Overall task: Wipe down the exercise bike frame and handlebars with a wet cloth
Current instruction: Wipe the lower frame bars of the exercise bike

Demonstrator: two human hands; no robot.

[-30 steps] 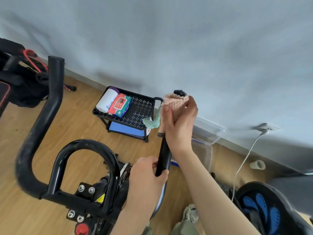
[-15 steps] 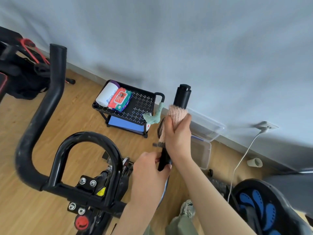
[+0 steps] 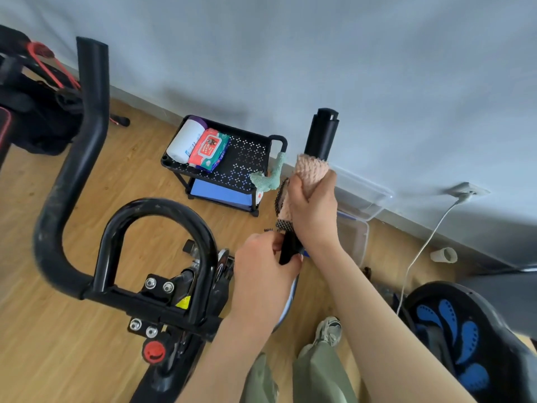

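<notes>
The black exercise bike handlebars fill the lower left: a long left horn, a centre loop and a right horn rising toward the wall. My right hand is wrapped around the right horn with a pink fluffy cloth squeezed around the tube, about midway up. The horn's black end cap sticks out above the cloth. My left hand grips the same horn lower down, just under the cloth's hem. A red knob sits on the frame below the clamp.
A black perforated cart by the wall holds a white roll, a red wipes pack and a green cloth. A clear plastic bin stands behind my hands. A white cable runs from a wall socket. A blue-patterned seat is at lower right.
My right hand has slid the pink cloth down the right horn from its tip to mid-tube, baring the end cap. My left hand has kept its hold lower down.
</notes>
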